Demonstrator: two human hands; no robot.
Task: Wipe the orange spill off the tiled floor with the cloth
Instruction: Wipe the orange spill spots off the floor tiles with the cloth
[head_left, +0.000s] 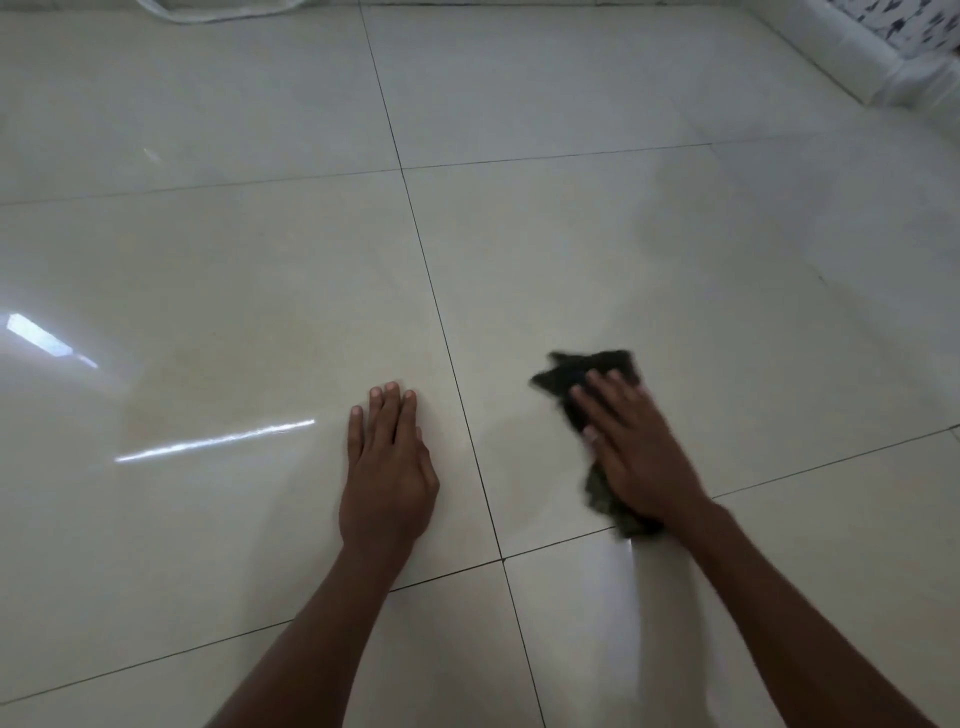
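Observation:
A dark crumpled cloth (584, 375) lies on the cream tiled floor (571, 249), blurred by motion. My right hand (631, 452) presses flat on top of it, fingers spread, and covers its middle. My left hand (387, 467) rests palm-down on the tile to the left of a grout line, holding nothing. A faint orange tint (218, 384) shows on the tile left of my left hand, and a weaker one (511, 441) between my hands. A damp, duller patch (691, 218) spreads beyond the cloth.
A white skirting or furniture base (862, 67) runs along the far right, with patterned fabric (893, 21) above it. A white cord or band (218, 13) lies at the top left. Bright light reflections (213, 441) streak the glossy tiles on the left.

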